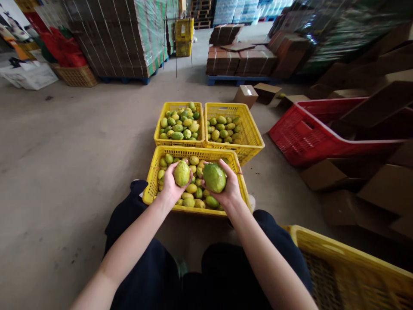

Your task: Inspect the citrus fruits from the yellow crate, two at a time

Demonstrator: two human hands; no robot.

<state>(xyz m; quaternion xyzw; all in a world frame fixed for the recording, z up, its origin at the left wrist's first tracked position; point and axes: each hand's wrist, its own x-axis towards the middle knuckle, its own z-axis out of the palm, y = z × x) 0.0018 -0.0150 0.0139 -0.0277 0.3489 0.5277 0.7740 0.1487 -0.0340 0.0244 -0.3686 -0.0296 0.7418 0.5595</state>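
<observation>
My left hand (171, 183) is closed round a yellow-green fruit (182, 173), and my right hand (229, 186) grips a larger, greener fruit (214, 178). Both are held side by side, a little apart, above the near yellow crate (196, 150), in which several green and yellow fruits (191, 188) lie. Directly behind it stand two more yellow crates. The back left crate (156, 134) is heaped with similar fruits; the back right crate (251, 125) has fruits mostly toward its left side, with part of its bottom hidden by the wall.
A red crate (303, 133) with cardboard stands at the right, loose boxes (332, 172) around it. Another yellow crate (342, 254) is at the lower right. Behind are a small box (246, 95), stacked flat cardboard (238, 60) on a blue pallet and a wrapped stack (109, 38).
</observation>
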